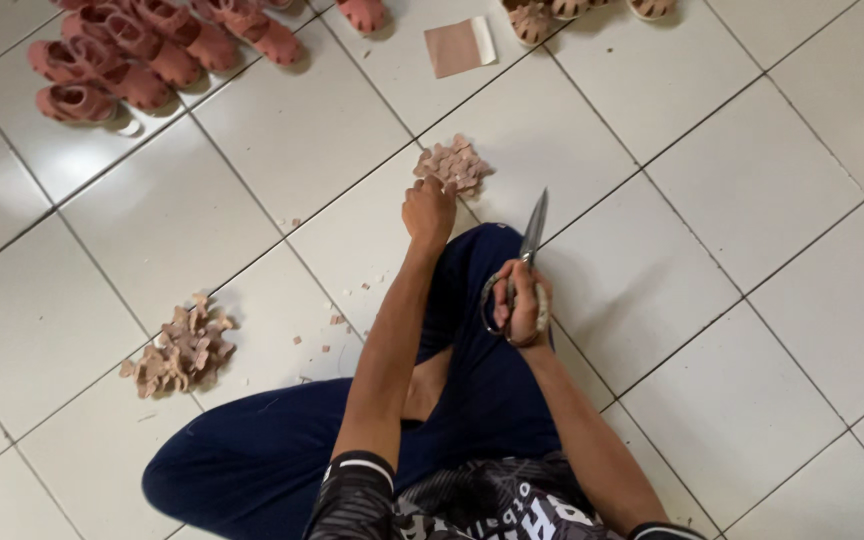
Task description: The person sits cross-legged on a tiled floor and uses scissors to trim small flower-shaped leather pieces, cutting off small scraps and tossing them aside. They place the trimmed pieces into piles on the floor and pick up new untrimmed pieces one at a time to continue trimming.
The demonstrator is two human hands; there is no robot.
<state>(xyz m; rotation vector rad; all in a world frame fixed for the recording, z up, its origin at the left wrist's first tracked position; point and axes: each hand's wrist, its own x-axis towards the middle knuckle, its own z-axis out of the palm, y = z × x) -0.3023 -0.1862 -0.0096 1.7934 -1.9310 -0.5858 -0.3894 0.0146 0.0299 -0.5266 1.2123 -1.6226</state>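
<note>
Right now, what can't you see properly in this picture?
- Left hand: its fingers curl under at the near pile of small pieces, so whether it holds one is hidden, head view.
- Scissors: the right hand covers the handles.
- Pink sandals: top edge cuts some off.
- Piece shapes in the left pile: too small.

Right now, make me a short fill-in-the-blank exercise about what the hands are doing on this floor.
1. The right hand holds steel ____ with the blades pointing away.
2. The left hand reaches the far heap of small pinkish-tan cut pieces on the white ____ floor.
3. The dusty-pink sandals lie at the far ____.

Missing words: scissors; tiled; left
</note>
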